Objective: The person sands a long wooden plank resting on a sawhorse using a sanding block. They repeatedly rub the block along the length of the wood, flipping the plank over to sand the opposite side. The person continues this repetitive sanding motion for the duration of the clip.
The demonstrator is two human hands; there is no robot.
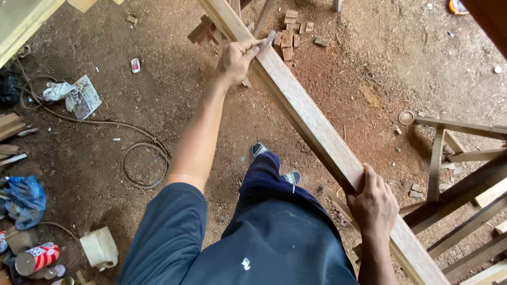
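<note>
A long wooden plank [306,113] runs diagonally from the upper middle down to the lower right. My left hand [237,57] is stretched out and closed on a small grey flat piece [268,39], pressing it against the plank's upper part. My right hand [373,203] grips the plank's edge near the bottom right, fingers wrapped around it. My dark blue trousers and shoes [260,149] stand on the dirt floor beside the plank.
Small wood offcuts [289,32] lie on the sawdust floor behind the plank. A wooden frame [449,153] stands at the right. A black cable [142,153] loops at the left, near crumpled paper [82,97], a blue bag [24,198] and a can [36,257].
</note>
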